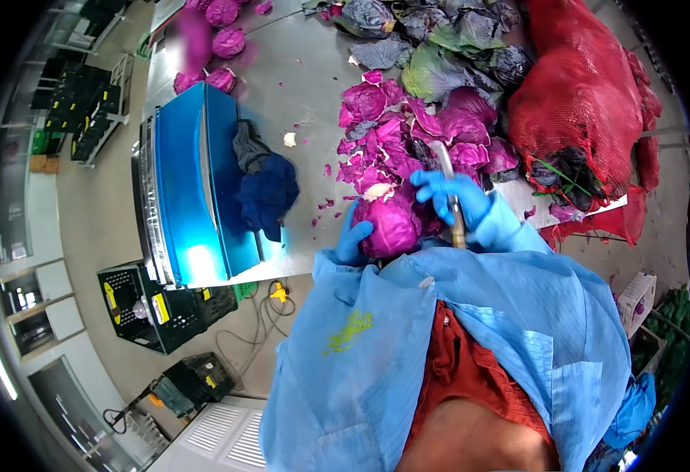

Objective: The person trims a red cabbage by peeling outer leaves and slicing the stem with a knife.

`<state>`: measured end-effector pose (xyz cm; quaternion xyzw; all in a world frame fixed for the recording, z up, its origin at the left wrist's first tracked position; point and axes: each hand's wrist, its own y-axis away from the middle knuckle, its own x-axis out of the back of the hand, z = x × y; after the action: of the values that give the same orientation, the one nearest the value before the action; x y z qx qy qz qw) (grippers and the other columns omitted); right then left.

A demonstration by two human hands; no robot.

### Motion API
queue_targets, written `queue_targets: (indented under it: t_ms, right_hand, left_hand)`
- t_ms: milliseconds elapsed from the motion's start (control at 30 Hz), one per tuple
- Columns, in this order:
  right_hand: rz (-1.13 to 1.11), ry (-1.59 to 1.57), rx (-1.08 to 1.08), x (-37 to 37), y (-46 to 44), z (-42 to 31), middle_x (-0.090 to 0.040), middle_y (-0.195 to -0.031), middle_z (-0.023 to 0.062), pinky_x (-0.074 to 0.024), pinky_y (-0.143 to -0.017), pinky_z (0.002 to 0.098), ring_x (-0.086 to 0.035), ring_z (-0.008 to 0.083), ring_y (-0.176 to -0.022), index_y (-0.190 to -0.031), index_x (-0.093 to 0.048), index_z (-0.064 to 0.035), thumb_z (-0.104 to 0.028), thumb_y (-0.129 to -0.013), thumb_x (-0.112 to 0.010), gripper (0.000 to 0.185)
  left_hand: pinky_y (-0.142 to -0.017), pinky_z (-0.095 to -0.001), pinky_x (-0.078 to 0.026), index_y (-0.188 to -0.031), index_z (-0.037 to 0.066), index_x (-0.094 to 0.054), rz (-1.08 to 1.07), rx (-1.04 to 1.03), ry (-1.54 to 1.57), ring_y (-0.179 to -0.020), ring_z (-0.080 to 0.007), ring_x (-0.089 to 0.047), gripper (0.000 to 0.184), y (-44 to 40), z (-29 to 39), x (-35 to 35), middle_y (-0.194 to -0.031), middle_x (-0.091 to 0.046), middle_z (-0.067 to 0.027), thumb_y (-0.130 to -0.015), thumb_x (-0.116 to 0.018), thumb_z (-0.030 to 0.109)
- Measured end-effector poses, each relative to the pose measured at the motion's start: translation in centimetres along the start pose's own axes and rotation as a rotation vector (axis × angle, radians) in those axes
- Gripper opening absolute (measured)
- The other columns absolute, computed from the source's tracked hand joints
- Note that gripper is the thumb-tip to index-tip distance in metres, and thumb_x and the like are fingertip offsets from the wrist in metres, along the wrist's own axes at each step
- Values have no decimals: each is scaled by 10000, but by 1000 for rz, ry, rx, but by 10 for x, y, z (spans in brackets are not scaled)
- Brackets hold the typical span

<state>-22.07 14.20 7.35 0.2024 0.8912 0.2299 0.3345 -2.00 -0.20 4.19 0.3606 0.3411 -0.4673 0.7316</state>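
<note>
A round purple cabbage (393, 226) is at the table's near edge, its pale cut stem facing away from me. My left hand (353, 237), in a blue glove, holds the cabbage from its left side. My right hand (457, 198), gloved too, is closed on a knife (447, 169) whose blade points up and away, just right of the cabbage. Torn purple leaves (376, 149) lie heaped beyond both hands. Darker, greenish outer leaves (439, 71) are piled farther back.
A red net sack (577, 94) of cabbages stands on the right. To the left are a blue machine (188, 181) and a dark blue cloth (269, 191). Trimmed cabbages (228, 42) sit at the far left of the metal table (298, 94). Black crates (160, 307) stand on the floor.
</note>
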Motion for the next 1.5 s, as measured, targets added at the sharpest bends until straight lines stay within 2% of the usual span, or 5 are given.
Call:
queue_targets:
  t_ms: [167, 233, 400, 967, 1500]
  right_hand:
    - [-207, 396, 55, 2, 25, 25, -668, -1027, 101, -499, -690, 263, -652, 167, -736, -1438, -407, -65, -30, -892, -464, 549]
    - [-144, 872, 560, -14, 26, 10, -668, -1007, 128, -503, -637, 301, -652, 204, -698, -1486, -307, -97, -51, -886, -481, 626]
    - [-116, 1467, 604, -32, 32, 7, -637, -989, 190, -503, -546, 369, -637, 276, -639, -1532, -115, -85, -74, -776, -587, 891]
    - [-231, 1455, 576, -39, 26, 6, -628, -1027, 272, -523, -602, 417, -666, 350, -718, -1507, 82, -3, -103, -780, -576, 986]
    - [-109, 1658, 535, -28, 21, 18, -565, -791, 174, -463, -472, 428, -603, 266, -588, -1521, 23, -21, -136, -773, -599, 980]
  left_hand:
    - [-1079, -432, -375, -1430, 13, -324, 82, -48, -271, -1264, -306, -470, 888, 8, 1, 26, -1380, -460, -160, -716, -753, 320]
    - [-1075, -416, -377, -1412, 23, -349, 154, -60, -343, -1255, -289, -476, 877, 11, 1, 20, -1357, -475, -146, -694, -784, 277]
    - [-1069, -396, -376, -1398, 47, -368, 146, -136, -616, -1249, -258, -475, 894, 13, 7, 10, -1325, -493, -118, -652, -840, 190]
    - [-1045, -401, -404, -1395, 27, -321, 89, -112, -673, -1231, -255, -481, 1002, 14, 3, 2, -1321, -456, -138, -588, -890, 195]
    - [-1037, -397, -395, -1377, 16, -353, 79, -265, -976, -1200, -261, -491, 989, 18, -3, -2, -1269, -473, -137, -576, -885, 248]
